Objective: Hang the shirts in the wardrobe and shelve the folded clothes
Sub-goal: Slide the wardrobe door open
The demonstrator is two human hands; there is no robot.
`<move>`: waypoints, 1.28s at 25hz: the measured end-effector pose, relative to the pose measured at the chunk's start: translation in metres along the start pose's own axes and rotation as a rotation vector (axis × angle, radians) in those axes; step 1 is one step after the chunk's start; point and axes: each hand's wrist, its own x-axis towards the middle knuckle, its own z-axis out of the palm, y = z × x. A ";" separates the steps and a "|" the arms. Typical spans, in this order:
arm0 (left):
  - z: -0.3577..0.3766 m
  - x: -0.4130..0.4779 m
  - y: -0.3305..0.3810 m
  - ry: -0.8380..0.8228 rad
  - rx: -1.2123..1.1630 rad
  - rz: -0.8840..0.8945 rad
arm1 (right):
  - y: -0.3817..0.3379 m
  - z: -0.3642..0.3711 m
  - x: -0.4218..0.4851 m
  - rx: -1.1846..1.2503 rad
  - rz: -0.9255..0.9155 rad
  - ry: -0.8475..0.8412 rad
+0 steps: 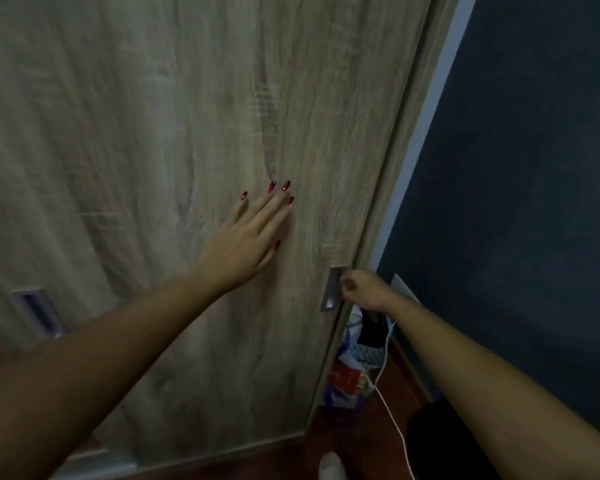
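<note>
**both grips on the wardrobe door – no clothes in sight**

the wardrobe door point(153, 133), a tall wood-grain panel, fills the view from 8 o'clock round to 1 o'clock. the left grip point(246, 237) lies near the centre, fingers spread and straight, palm pressed flat against the panel. the right grip point(361, 289), toward 4 o'clock, has its fingers curled at the recessed handle point(330, 292) on the door's right edge, and seems hooked into it.

no shirts or folded clothes show – likely they are elsewhere or behind the panel.

the door looks stiff, heavy and smooth-faced, so a flat palm may slip. the recessed handle is the surer place to pull or push, with the palm only steadying. bags point(350, 372) and a white cable point(388, 403) lie on the floor at 5 o'clock, close to the door's edge.
</note>
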 end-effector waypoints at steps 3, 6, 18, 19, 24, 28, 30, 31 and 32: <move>0.023 0.006 0.000 -0.008 0.151 0.022 | 0.020 0.012 0.023 0.162 -0.011 0.009; 0.042 0.002 0.000 0.006 0.213 -0.027 | 0.024 0.028 0.041 0.190 -0.032 0.083; 0.045 -0.054 -0.045 0.074 0.297 -0.247 | -0.036 0.077 0.046 0.334 -0.267 0.039; 0.043 -0.062 -0.051 0.070 0.287 -0.277 | -0.046 0.081 0.045 0.356 -0.282 0.005; 0.028 -0.112 -0.097 0.061 0.272 -0.444 | -0.108 0.113 0.048 0.371 -0.402 -0.109; 0.016 -0.148 -0.131 0.053 0.225 -0.578 | -0.158 0.121 0.050 0.221 -0.657 -0.023; 0.008 -0.164 -0.145 0.059 0.177 -0.656 | -0.181 0.117 0.051 -0.006 -0.893 0.166; 0.005 -0.171 -0.151 0.060 0.161 -0.691 | -0.193 0.113 0.053 -0.130 -1.014 0.259; 0.001 -0.178 -0.158 0.058 0.148 -0.725 | -0.205 0.111 0.055 -0.238 -1.106 0.318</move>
